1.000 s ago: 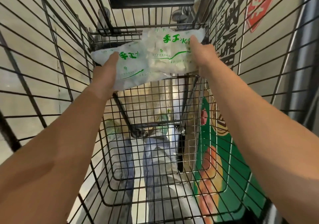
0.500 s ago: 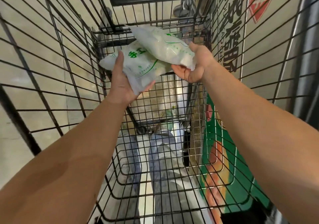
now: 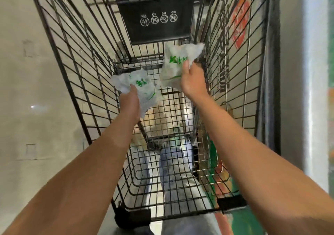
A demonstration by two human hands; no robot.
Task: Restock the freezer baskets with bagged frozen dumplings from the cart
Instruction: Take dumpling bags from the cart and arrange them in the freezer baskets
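Note:
Both my arms reach into a black wire shopping cart (image 3: 86, 82). My left hand (image 3: 131, 99) grips a white dumpling bag with green print (image 3: 142, 86), held above the cart floor. My right hand (image 3: 191, 79) grips a second white dumpling bag with green print (image 3: 174, 64), held higher and nearer the cart's right wall. The two bags hang apart from each other. My fingers are mostly hidden behind the bags.
A black plastic panel with white warning icons (image 3: 157, 19) hangs on the cart's far end. Through the wire floor show legs in blue jeans (image 3: 171, 169). A pale floor (image 3: 27, 108) lies left; a wall with a green and orange poster (image 3: 235, 216) stands close on the right.
Both bags lay together at the far end of the cart; now each hand has lifted one, and they are separated. The view has tilted up, showing the black panel.

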